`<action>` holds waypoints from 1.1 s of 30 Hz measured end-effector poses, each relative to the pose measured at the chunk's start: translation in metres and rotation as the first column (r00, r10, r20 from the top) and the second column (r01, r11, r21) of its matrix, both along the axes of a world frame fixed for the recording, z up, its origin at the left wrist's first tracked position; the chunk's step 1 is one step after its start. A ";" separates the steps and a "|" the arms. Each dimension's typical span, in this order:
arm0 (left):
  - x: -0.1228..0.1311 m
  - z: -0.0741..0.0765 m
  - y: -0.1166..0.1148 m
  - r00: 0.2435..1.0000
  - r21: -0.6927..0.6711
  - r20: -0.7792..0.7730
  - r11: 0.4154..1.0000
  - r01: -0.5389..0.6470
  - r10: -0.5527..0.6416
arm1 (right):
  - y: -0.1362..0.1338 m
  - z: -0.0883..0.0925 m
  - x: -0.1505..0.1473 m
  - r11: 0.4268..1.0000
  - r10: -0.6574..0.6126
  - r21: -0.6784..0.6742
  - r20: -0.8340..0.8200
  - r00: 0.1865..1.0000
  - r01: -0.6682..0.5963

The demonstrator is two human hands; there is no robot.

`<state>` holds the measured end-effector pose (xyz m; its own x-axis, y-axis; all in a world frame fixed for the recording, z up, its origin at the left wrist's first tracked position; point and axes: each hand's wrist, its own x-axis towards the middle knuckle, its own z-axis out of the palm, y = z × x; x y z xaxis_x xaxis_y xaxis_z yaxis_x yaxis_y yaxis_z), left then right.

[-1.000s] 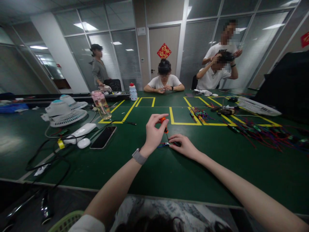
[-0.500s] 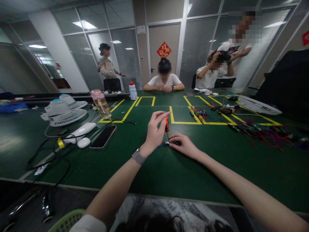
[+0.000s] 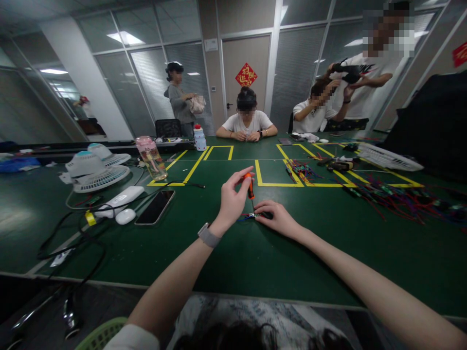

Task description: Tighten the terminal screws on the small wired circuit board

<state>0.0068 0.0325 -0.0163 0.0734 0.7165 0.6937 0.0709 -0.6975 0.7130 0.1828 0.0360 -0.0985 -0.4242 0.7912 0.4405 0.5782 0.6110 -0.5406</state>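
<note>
My left hand (image 3: 233, 197) is closed on the handle of an orange and black screwdriver (image 3: 250, 188), which stands nearly upright. Its thin shaft points down at a small circuit board with wires (image 3: 251, 215) lying on the green table. My right hand (image 3: 275, 218) rests on the table just right of the board, its fingertips gripping the board's near right end. Some dark part shows under the right fingers, too small to name. Blue wires stick out from the board's left side, below my left wrist.
Left of my hands lie a phone (image 3: 155, 207), a white mouse (image 3: 126, 216), a power strip (image 3: 122, 200) and cables. A bottle (image 3: 153, 158) and white fans (image 3: 95, 172) stand behind them. Bundles of wired boards (image 3: 394, 197) and a keyboard (image 3: 388, 157) lie right. Across the table sits a co-worker (image 3: 248, 119).
My left fingers have shifted on the screwdriver handle, showing more of its orange top. The right hand stays on the board. Behind, a standing person has moved right.
</note>
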 end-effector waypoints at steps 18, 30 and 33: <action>-0.002 0.001 0.000 0.987 0.083 -0.094 0.989 -0.119 0.127 | 0.001 -0.001 0.000 1.000 0.006 0.017 0.001 1.000 -0.006; 0.000 0.001 -0.002 0.996 0.044 -0.076 0.998 -0.049 0.052 | 0.001 -0.001 0.000 1.000 0.003 -0.001 -0.005 1.000 -0.003; -0.001 0.002 -0.002 0.995 0.035 -0.053 0.996 -0.077 0.079 | 0.001 -0.001 0.000 1.000 0.002 -0.008 -0.003 1.000 -0.002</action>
<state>0.0062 0.0307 -0.0145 0.0563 0.6988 0.7131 0.1643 -0.7110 0.6837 0.1828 0.0370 -0.0995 -0.4244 0.7942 0.4349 0.5758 0.6074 -0.5473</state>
